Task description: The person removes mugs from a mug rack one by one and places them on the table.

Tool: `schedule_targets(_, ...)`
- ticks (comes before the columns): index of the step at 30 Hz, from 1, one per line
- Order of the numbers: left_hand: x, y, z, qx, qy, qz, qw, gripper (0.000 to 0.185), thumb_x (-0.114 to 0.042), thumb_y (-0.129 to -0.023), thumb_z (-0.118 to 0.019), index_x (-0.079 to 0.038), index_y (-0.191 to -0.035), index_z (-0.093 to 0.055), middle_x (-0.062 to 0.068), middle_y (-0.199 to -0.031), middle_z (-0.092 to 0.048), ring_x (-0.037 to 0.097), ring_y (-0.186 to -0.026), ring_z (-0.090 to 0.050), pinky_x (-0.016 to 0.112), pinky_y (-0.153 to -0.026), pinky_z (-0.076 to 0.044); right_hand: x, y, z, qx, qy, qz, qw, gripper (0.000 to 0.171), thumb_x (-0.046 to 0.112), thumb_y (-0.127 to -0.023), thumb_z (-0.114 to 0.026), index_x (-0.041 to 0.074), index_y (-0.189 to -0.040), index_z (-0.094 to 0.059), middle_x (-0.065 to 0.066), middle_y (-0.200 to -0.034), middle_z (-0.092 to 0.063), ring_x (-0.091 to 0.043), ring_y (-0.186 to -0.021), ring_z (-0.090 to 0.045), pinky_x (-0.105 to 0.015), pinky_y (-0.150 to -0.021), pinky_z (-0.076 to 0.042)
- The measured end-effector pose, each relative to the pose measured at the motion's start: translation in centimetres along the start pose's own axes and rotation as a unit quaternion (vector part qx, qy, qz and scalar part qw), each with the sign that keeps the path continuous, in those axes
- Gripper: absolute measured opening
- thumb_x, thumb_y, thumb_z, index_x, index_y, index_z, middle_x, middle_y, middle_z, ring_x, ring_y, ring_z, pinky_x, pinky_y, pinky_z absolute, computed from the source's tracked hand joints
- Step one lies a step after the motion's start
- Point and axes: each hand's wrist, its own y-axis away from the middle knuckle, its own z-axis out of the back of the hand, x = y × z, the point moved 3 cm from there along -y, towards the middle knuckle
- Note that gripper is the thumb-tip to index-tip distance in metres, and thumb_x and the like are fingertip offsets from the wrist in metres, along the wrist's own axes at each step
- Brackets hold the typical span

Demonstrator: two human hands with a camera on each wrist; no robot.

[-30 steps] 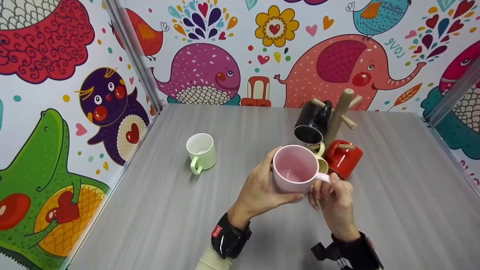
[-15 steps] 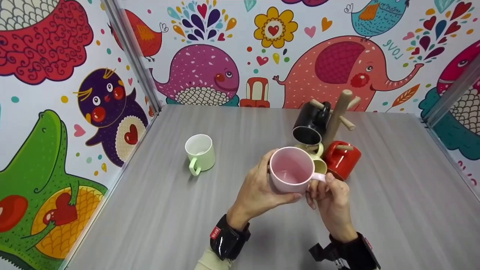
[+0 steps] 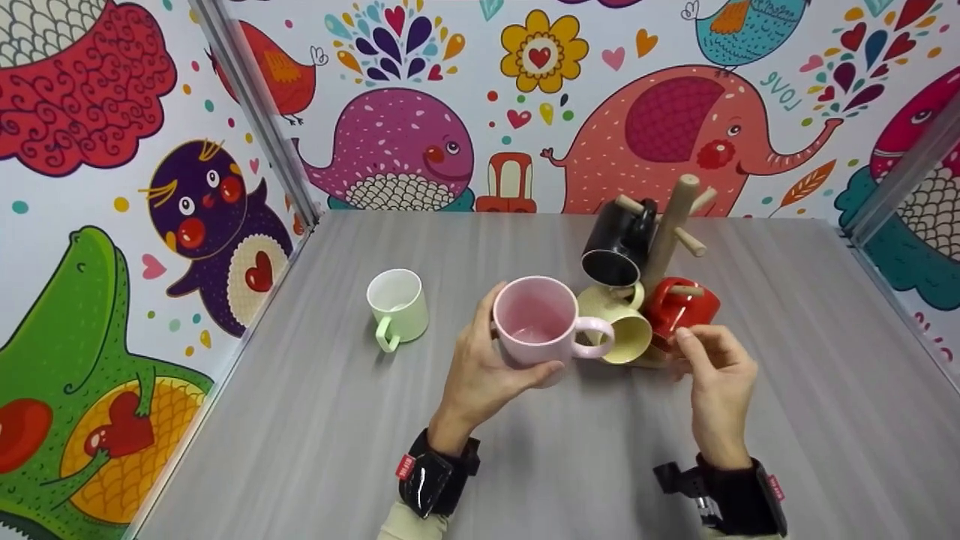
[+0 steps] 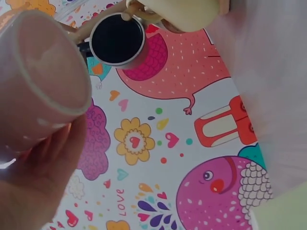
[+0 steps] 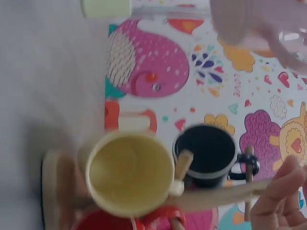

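My left hand [image 3: 474, 379] grips a pink mug [image 3: 534, 319] by its body, with the mouth tilted towards me and the handle pointing right. Its fingers wrap around the far side, also seen in the left wrist view. Apart from the mug, my right hand [image 3: 721, 390] hovers in front of a red mug [image 3: 686, 309], fingers loosely bent and holding nothing. A wooden mug tree [image 3: 667, 240] stands behind the hands. On it hang a black mug [image 3: 615, 244] high on the left, a pale yellow mug [image 3: 626, 337] low in front, and the red one low on the right.
A light green mug [image 3: 400, 307] stands upright on the grey table [image 3: 322, 420] to the left. Bare pegs [image 3: 690, 242] stick out near the top of the tree. Printed wall panels [image 3: 517, 112] close off the back and sides.
My right hand has let go of the pink mug's handle and moved right. My left hand has carried the mug a little to the left, uncovering more of the yellow mug.
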Motion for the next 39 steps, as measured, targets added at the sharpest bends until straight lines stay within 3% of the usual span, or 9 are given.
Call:
schedule_targets(2, 0.4, 0.1, 0.2, -0.006, 0.0, 0.008, 0.9999, 0.095, -0.019, -0.067, -0.095, 0.01, -0.141, -0.042, 0.021, -0.127, -0.062, 0.03, -0.111, -0.064, 0.042, -0.091, -0.054, 0.2, -0.4, 0.7, -0.014, 0.077, 0.027, 0.997, 0.013, -0.013, -0.091, -0.063, -0.004, -0.085, -0.07, -0.004, -0.073, -0.066, -0.01, -0.06, -0.06, -0.018, -0.053, -0.046)
schedule_targets(5, 0.8, 0.2, 0.5, -0.018, -0.014, 0.018, 0.9996, 0.094, -0.019, -0.067, -0.095, 0.009, -0.14, -0.043, 0.02, -0.127, -0.062, 0.029, -0.111, -0.063, 0.042, -0.089, -0.055, 0.6, -1.0, 1.5, -0.027, 0.173, 0.061, 0.983, 0.009, -0.013, -0.09, -0.064, -0.007, -0.089, -0.071, 0.002, -0.074, -0.065, -0.008, -0.064, -0.058, -0.016, -0.059, -0.047)
schedule_targets(9, 1.6, 0.2, 0.6, -0.035, -0.024, 0.026, 0.9988, 0.093, -0.019, -0.065, -0.096, 0.006, -0.139, -0.045, 0.018, -0.126, -0.062, 0.028, -0.11, -0.064, 0.042, -0.088, -0.055, 0.9, -1.3, 2.3, -0.036, 0.238, 0.078, 0.968, 0.006, -0.01, -0.091, -0.065, -0.015, -0.095, -0.067, 0.007, -0.077, -0.066, -0.007, -0.067, -0.06, -0.015, -0.063, -0.048)
schedule_targets(13, 2.4, 0.3, 0.6, -0.045, -0.019, 0.039, 0.998, 0.092, -0.015, -0.065, -0.096, 0.006, -0.138, -0.044, 0.019, -0.128, -0.06, 0.029, -0.114, -0.062, 0.045, -0.093, -0.053, 0.9, -1.5, 2.9, -0.044, 0.247, 0.069, 0.966, 0.005, -0.01, -0.092, -0.064, -0.014, -0.094, -0.067, 0.009, -0.077, -0.066, -0.006, -0.068, -0.06, -0.015, -0.064, -0.048)
schedule_targets(20, 3.6, 0.5, 0.4, -0.054, -0.036, 0.065, 0.9958, 0.092, -0.013, -0.063, -0.095, 0.006, -0.137, -0.043, 0.019, -0.128, -0.059, 0.031, -0.116, -0.06, 0.047, -0.097, -0.049, 1.0, -1.5, 3.2, -0.061, 0.236, 0.06, 0.968, 0.017, -0.01, -0.092, -0.063, 0.005, -0.089, -0.07, 0.008, -0.076, -0.066, -0.006, -0.068, -0.062, -0.015, -0.063, -0.049)
schedule_targets(27, 4.9, 0.4, 0.4, -0.064, -0.04, 0.085, 0.9935, 0.091, -0.012, -0.061, -0.096, 0.006, -0.133, -0.043, 0.02, -0.126, -0.057, 0.034, -0.115, -0.058, 0.05, -0.098, -0.047, 0.9, -1.5, 3.3, -0.062, 0.225, 0.053, 0.971, 0.022, -0.012, -0.092, -0.063, 0.008, -0.086, -0.07, 0.006, -0.076, -0.066, -0.007, -0.068, -0.062, -0.015, -0.064, -0.049)
schedule_targets(33, 6.2, 0.4, 0.6, -0.07, -0.058, 0.099, 0.9909, 0.091, -0.011, -0.06, -0.095, 0.006, -0.132, -0.042, 0.021, -0.125, -0.055, 0.036, -0.114, -0.058, 0.051, -0.098, -0.047, 0.9, -1.5, 3.4, -0.069, 0.231, 0.044, 0.97, 0.013, -0.01, -0.093, -0.063, 0.001, -0.087, -0.068, 0.006, -0.075, -0.067, -0.007, -0.066, -0.061, -0.016, -0.064, -0.049)
schedule_targets(39, 7.6, 0.4, 0.7, -0.078, -0.086, 0.12, 0.986, 0.09, -0.011, -0.059, -0.094, 0.007, -0.131, -0.042, 0.021, -0.124, -0.052, 0.037, -0.115, -0.056, 0.051, -0.099, -0.046, 0.9, -1.4, 3.5, -0.072, 0.215, 0.041, 0.973, 0.019, -0.01, -0.092, -0.063, 0.006, -0.086, -0.069, 0.004, -0.074, -0.068, -0.008, -0.065, -0.061, -0.017, -0.063, -0.049)
